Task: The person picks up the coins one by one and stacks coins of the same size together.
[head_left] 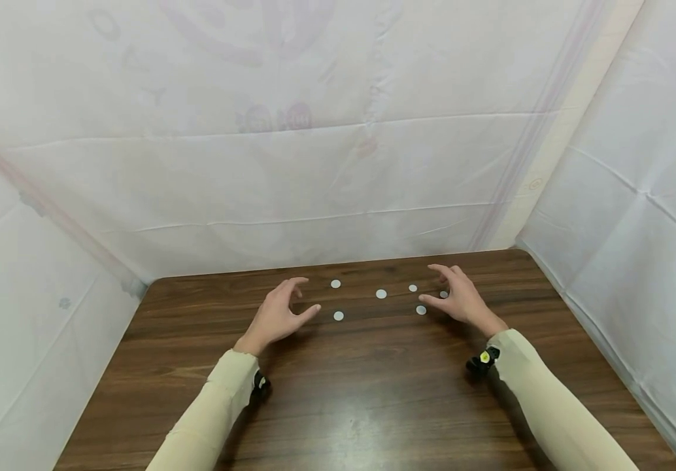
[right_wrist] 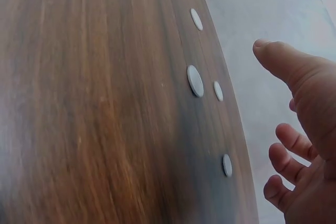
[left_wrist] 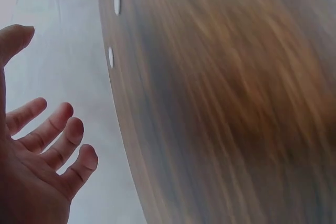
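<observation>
Several small round white discs lie flat and spread out across the far half of the brown wooden table. My left hand hovers left of them, thumb and fingers spread apart and holding nothing. Closest to its thumb is the front left disc; another disc lies farther back. On the other side, my right hand is over the right-hand discs, also empty with its fingers loosely bent. One disc lies just below its thumb tip, and a second disc shows between thumb and fingers.
Between the hands are a middle disc and a smaller-looking disc. White sheeting hangs behind the table's far edge, with more sheeting along the right side. Small black devices sit at both wrists.
</observation>
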The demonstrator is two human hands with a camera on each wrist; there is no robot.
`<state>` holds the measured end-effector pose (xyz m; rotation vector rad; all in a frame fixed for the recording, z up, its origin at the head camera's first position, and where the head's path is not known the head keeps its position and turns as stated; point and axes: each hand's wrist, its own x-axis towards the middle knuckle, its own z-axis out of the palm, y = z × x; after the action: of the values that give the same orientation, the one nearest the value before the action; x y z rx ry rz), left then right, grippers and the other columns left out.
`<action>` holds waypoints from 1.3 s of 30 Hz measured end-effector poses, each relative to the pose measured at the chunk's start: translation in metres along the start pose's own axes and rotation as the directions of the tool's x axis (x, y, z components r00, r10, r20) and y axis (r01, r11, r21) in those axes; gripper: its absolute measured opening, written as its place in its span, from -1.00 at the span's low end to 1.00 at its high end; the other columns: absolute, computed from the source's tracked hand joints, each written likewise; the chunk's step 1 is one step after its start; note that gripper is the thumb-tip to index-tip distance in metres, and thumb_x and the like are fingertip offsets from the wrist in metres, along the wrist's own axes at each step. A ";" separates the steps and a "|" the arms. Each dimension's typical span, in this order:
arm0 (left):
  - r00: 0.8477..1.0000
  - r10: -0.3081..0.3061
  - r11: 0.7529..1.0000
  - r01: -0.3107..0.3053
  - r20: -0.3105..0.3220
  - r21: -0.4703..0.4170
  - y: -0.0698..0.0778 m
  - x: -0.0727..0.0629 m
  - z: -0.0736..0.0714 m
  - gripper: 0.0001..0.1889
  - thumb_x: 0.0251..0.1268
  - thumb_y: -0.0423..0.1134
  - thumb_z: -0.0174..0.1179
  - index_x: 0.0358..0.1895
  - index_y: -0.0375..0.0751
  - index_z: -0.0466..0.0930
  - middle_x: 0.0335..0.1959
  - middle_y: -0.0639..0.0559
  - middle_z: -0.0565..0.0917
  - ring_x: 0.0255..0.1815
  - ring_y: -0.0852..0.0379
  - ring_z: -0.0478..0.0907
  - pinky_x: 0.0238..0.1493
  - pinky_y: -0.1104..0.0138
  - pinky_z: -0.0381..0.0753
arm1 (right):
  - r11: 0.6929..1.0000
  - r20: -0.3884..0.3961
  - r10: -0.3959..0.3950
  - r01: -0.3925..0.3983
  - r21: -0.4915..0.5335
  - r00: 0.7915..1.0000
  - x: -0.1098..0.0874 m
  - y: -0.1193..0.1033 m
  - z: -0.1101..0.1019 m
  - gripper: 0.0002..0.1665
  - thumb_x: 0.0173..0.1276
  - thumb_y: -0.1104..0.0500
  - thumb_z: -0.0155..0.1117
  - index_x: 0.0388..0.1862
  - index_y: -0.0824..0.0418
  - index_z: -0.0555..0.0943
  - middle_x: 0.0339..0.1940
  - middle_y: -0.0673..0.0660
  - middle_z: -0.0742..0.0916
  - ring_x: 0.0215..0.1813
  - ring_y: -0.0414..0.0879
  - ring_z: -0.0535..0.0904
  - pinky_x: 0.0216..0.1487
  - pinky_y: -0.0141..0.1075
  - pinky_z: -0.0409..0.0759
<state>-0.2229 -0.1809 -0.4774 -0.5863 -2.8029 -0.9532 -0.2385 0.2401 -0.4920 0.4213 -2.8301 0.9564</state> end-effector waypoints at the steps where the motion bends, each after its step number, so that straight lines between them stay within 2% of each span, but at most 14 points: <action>1: 1.000 -0.001 1.000 0.001 0.002 -0.014 0.001 0.002 0.002 -0.31 0.30 0.12 0.40 0.40 -0.11 0.45 -0.08 -0.13 0.64 -0.05 -0.06 0.62 0.00 0.03 0.60 | 1.000 0.001 0.000 0.000 0.005 1.000 0.001 -0.002 0.001 -0.09 0.29 -0.07 0.55 0.50 0.23 0.39 0.06 0.35 0.55 0.04 0.20 0.55 -0.04 0.08 0.53; 4: 1.000 -0.001 0.999 0.001 0.008 -0.047 0.005 0.008 0.007 -0.35 0.29 0.08 0.41 0.35 -0.15 0.51 -0.11 -0.12 0.65 -0.10 -0.05 0.61 -0.03 0.07 0.60 | 1.000 0.008 -0.003 0.003 0.013 1.000 0.003 -0.006 0.005 -0.15 0.29 -0.04 0.55 0.45 0.25 0.45 0.04 0.34 0.56 0.03 0.19 0.54 -0.04 0.07 0.53; 11: 0.999 0.020 0.991 -0.013 0.049 -0.130 0.017 0.020 0.020 -0.41 0.31 -0.01 0.42 0.28 -0.27 0.57 -0.15 -0.17 0.65 -0.21 -0.12 0.58 -0.17 0.15 0.54 | 1.000 0.057 -0.024 0.024 0.003 0.998 0.010 -0.017 0.011 -0.23 0.30 -0.04 0.54 0.39 0.27 0.53 -0.11 0.24 0.57 -0.20 0.05 0.45 -0.16 -0.04 0.44; 16: 0.998 0.027 0.987 -0.017 0.062 -0.161 0.024 0.027 0.029 -0.45 0.31 -0.07 0.43 0.27 -0.28 0.59 -0.22 -0.13 0.65 -0.32 -0.02 0.55 -0.24 0.21 0.51 | 0.999 0.080 -0.033 0.032 0.016 0.996 0.015 -0.024 0.017 -0.24 0.31 -0.03 0.53 0.38 0.28 0.53 -0.16 0.21 0.58 -0.26 0.00 0.42 -0.20 -0.09 0.42; 21: 0.997 0.033 0.985 -0.021 0.068 -0.169 0.030 0.034 0.039 -0.50 0.31 -0.07 0.44 0.21 -0.27 0.64 -0.33 -0.04 0.64 -0.40 0.10 0.51 -0.20 0.20 0.54 | 0.999 0.080 -0.037 0.036 0.014 0.996 0.021 -0.030 0.024 -0.31 0.30 0.00 0.54 0.32 0.27 0.58 -0.24 0.17 0.58 -0.31 -0.04 0.41 -0.22 -0.13 0.41; 28: 0.997 0.028 0.986 -0.015 0.074 -0.166 0.037 0.046 0.051 -0.57 0.31 -0.09 0.44 0.13 -0.26 0.69 -0.48 0.13 0.58 -0.54 0.17 0.43 -0.24 0.23 0.52 | 1.000 0.106 -0.023 0.023 0.000 0.994 0.030 -0.036 0.035 -0.45 0.36 0.00 0.49 0.24 0.23 0.64 -0.25 0.19 0.57 -0.28 0.00 0.37 -0.20 -0.12 0.35; 39: 0.992 0.022 0.985 0.000 0.124 -0.174 0.046 0.062 0.069 -0.65 0.31 -0.15 0.44 0.07 -0.24 0.73 -0.48 0.11 0.61 -0.57 0.19 0.46 -0.27 0.27 0.54 | 0.999 0.090 -0.016 0.019 -0.037 0.996 0.035 -0.039 0.045 -0.58 0.33 0.04 0.51 0.11 0.19 0.73 -0.24 0.15 0.56 -0.19 0.05 0.42 -0.17 -0.08 0.40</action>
<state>-0.2609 -0.0857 -0.4912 -0.7056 -2.8397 -1.2080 -0.2617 0.1757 -0.4980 0.4961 -2.9143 0.9005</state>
